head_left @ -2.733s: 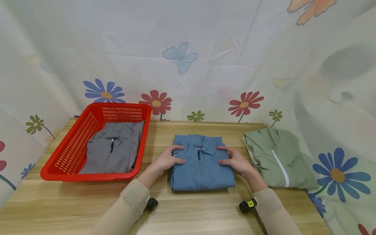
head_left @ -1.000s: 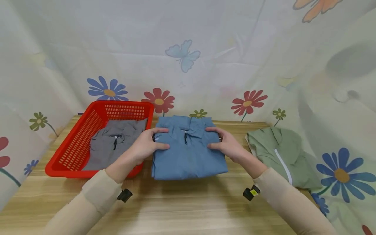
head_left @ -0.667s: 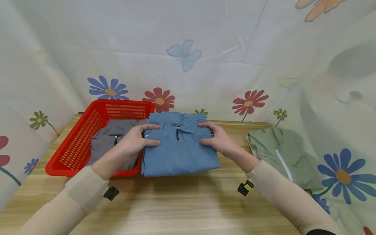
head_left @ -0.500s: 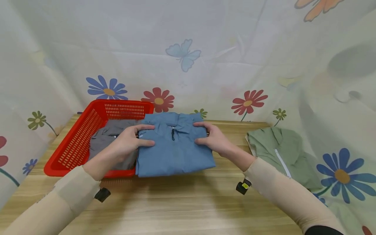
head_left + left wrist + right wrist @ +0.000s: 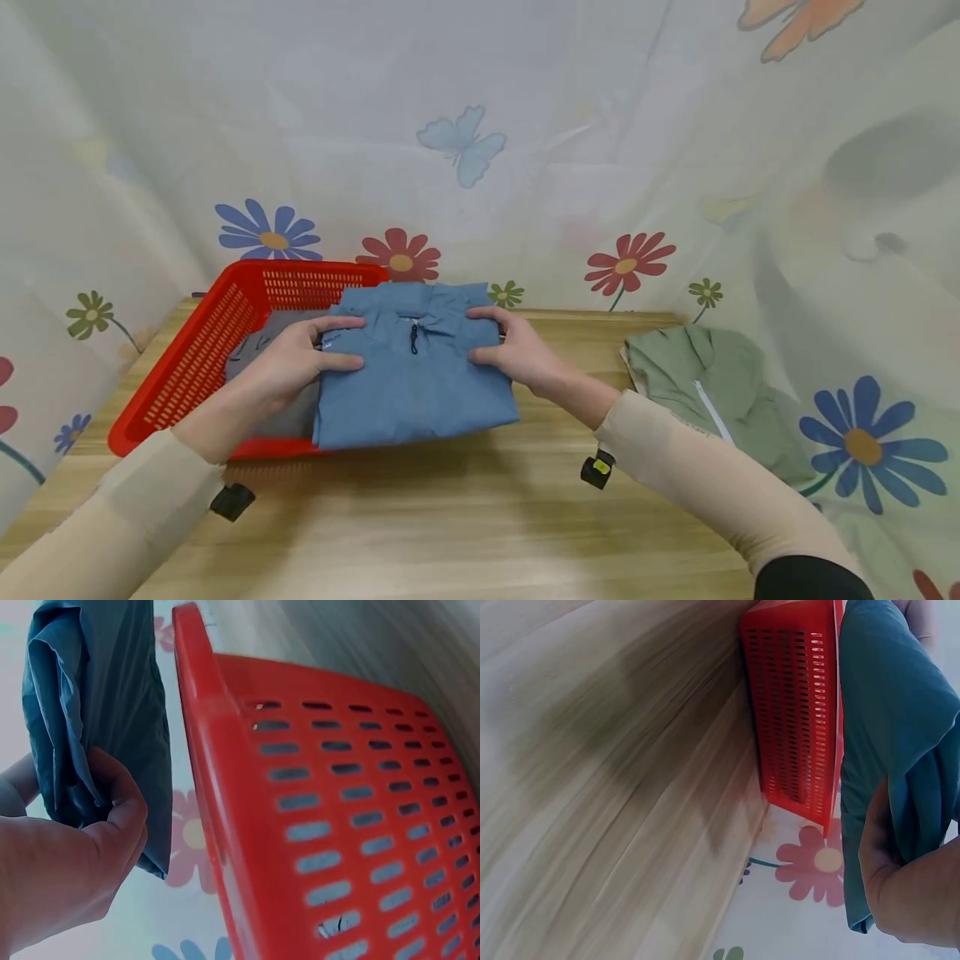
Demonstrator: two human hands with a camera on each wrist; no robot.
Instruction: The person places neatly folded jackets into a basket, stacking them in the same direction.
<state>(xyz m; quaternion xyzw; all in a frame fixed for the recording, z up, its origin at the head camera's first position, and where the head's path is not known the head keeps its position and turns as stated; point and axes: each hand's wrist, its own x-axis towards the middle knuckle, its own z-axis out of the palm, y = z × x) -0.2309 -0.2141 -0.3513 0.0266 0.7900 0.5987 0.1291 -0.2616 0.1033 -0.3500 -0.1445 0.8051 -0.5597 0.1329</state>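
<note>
The red basket (image 5: 197,360) stands on the wooden surface (image 5: 450,525), and a folded grey jacket (image 5: 294,418) lies inside it, partly covered from the head view by an arm and by the blue cloth. A folded blue jacket (image 5: 423,392) is held up off the surface at the basket's right side, its left part overlapping the basket's right rim as seen from the head. In the left wrist view a narrow gap shows between this jacket and the basket rim. The blue jacket lies roughly flat, collar away from the person, with a short black zip pull (image 5: 414,339) near the collar.

The left hand (image 5: 297,358), on the jacket's basket side, grasps its left edge: thumb and one finger press on top, and the wrist view shows the fingers curled into the folds. The right hand (image 5: 523,352), on the side farther from the basket, grasps the right edge in the same way.

Well to the right of the basket, a green jacket (image 5: 723,367) with a white zip (image 5: 712,411) lies folded, partly behind the right sleeve (image 5: 690,458). Behind the basket hangs a pale cloth (image 5: 570,75) printed with flowers and a butterfly (image 5: 462,147).
</note>
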